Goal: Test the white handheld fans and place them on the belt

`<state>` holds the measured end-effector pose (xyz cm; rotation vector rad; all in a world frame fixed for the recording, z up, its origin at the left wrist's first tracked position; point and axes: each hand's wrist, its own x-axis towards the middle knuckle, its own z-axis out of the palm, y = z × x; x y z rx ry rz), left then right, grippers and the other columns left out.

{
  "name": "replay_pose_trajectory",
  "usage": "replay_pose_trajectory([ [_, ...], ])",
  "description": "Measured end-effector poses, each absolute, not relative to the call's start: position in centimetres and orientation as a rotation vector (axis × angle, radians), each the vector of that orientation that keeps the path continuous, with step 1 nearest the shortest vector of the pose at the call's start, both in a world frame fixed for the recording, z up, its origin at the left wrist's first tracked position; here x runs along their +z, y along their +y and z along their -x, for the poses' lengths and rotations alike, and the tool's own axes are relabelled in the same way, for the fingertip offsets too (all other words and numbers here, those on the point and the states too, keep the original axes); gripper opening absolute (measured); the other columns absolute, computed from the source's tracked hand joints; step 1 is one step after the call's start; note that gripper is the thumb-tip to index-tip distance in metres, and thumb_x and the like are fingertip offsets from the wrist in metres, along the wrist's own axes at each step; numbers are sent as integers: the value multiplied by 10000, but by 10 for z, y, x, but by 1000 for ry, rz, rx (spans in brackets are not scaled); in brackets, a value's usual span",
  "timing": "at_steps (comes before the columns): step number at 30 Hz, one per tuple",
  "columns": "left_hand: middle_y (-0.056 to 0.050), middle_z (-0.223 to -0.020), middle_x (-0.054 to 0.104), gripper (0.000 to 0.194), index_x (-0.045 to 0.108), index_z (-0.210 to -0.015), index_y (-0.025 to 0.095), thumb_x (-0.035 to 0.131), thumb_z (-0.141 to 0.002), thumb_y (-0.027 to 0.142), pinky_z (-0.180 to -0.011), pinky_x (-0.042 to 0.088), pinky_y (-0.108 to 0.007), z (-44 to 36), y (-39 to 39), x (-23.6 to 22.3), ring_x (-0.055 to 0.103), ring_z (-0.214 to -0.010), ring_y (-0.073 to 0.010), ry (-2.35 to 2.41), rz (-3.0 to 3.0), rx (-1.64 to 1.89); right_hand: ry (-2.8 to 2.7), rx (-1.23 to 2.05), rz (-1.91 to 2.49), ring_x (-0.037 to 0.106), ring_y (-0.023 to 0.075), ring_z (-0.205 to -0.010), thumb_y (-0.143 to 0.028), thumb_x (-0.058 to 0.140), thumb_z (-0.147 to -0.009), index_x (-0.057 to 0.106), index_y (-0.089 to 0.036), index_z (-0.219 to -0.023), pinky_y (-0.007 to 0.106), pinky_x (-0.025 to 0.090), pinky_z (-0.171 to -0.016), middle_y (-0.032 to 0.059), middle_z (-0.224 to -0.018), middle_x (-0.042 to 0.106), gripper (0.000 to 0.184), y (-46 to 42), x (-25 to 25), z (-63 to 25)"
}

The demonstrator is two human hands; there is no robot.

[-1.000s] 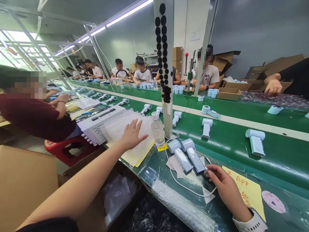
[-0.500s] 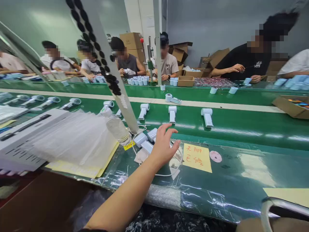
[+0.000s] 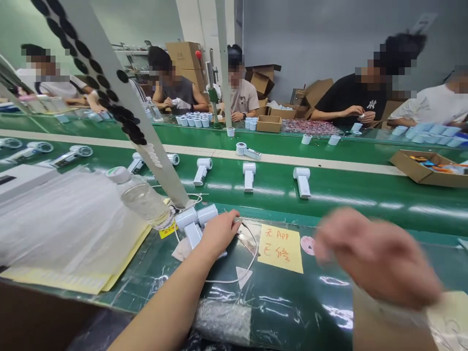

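My left hand (image 3: 219, 233) is at the near workbench, its thumb and fingers pinched on the end of a thin white cable (image 3: 255, 253) that loops down over the bench. Partly under this hand lie two light-blue handheld fan bodies (image 3: 192, 231), the rear one largely covered. My right hand (image 3: 373, 253) is raised over the bench at the right, smeared by motion, so its fingers cannot be made out. Between the hands a yellow note (image 3: 281, 248) with red handwriting lies flat, beside a round pink sticker (image 3: 308, 245).
A clear bottle (image 3: 144, 200) leans by a slanted white post (image 3: 146, 141). Plastic bags (image 3: 73, 224) are piled at left. Along the green conveyor (image 3: 347, 195) lie several more fan bodies (image 3: 249, 176). Across it, several people work near blue cups and a cardboard box (image 3: 431, 168).
My left hand has closed from spread fingers onto the cable end. My right hand has come into view at the right. The camera view has shifted, with the scene moving left.
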<state>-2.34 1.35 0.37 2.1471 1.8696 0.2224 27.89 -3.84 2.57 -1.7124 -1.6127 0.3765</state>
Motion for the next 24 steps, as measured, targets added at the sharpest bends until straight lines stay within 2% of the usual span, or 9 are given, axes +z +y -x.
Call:
replay_pose_trajectory([
  [3, -69, -876, 731, 292, 611, -1184, 233, 529, -911, 296, -730, 500, -355, 23, 12, 7, 696, -890, -278, 1954, -2065, 161, -1459, 446, 1729, 638, 278, -1086, -494, 417, -855, 711, -208, -1112, 443, 515, -927, 149, -1304, 591, 484, 40, 9, -269],
  [5, -84, -912, 732, 372, 562, -1278, 227, 513, -916, 294, -737, 500, -362, 20, 9, 7, 693, -921, -284, 1991, -2021, 158, -1431, 416, 1805, 546, 318, -1226, -379, 497, -798, 732, -133, -1012, 449, 459, -1015, 208, -1422, 454, 403, 80, -9, -265],
  [8, -102, -1034, 725, 426, 538, -1322, 206, 531, -901, 267, -934, 471, -438, 14, 2, 4, 653, -1030, -288, 1906, -2169, 340, -1440, 375, 1894, 436, 354, -1328, -284, 585, -729, 758, -140, -909, 458, 362, -1109, 171, -1502, 343, 288, 116, -31, -267],
  [10, -102, -1076, 716, 397, 575, -1271, 195, 559, -877, 242, -1070, 376, -521, 10, -3, 0, 622, -1062, -292, 1779, -2325, 565, -1402, 333, 1973, 459, 373, -1296, -232, 600, -717, 767, -158, -872, 489, 341, -1115, 144, -1504, 337, 240, 129, -37, -268],
  [13, -78, -1034, 712, 332, 607, -1197, 197, 551, -871, 213, -1135, 292, -575, 7, -9, -9, 603, -1037, -275, 1672, -2370, 875, -1328, 279, 2096, 532, 413, -1190, -177, 585, -724, 776, -146, -853, 554, 373, -1052, 190, -1452, 382, 232, 143, -38, -254],
  [16, -64, -1034, 698, 290, 623, -1149, 199, 529, -874, 194, -1172, 250, -562, 6, -11, -13, 587, -1046, -254, 1595, -2325, 1091, -1386, 255, 2118, 548, 409, -1170, -209, 550, -791, 772, -104, -966, 536, 392, -1033, 234, -1435, 386, 302, 156, -40, -212],
  [19, -76, -1074, 682, 289, 637, -1121, 201, 540, -850, 181, -1168, 272, -562, 6, -10, -13, 558, -1085, -264, 1547, -2236, 1171, -1564, 279, 2054, 505, 403, -1228, -372, 575, -839, 753, -120, -1079, 500, 374, -1064, 208, -1500, 346, 390, 163, -47, -153],
  [22, -94, -1128, 653, 288, 659, -1076, 208, 562, -809, 163, -1102, 393, -516, 10, -6, -13, 520, -1147, -279, 1483, -2041, 1185, -1659, 298, 2041, 421, 498, -1274, -517, 681, -750, 727, -83, -1131, 585, 330, -1063, 246, -1558, 254, 580, 164, -48, -112],
  [24, -91, -1160, 638, 267, 669, -1031, 217, 580, -787, 155, -1086, 420, -488, 13, 0, -14, 509, -1189, -275, 1413, -1820, 1185, -1670, 312, 2048, 407, 542, -1266, -482, 715, -714, 730, -47, -1098, 628, 323, -1042, 283, -1567, 221, 580, 161, -42, -104],
])
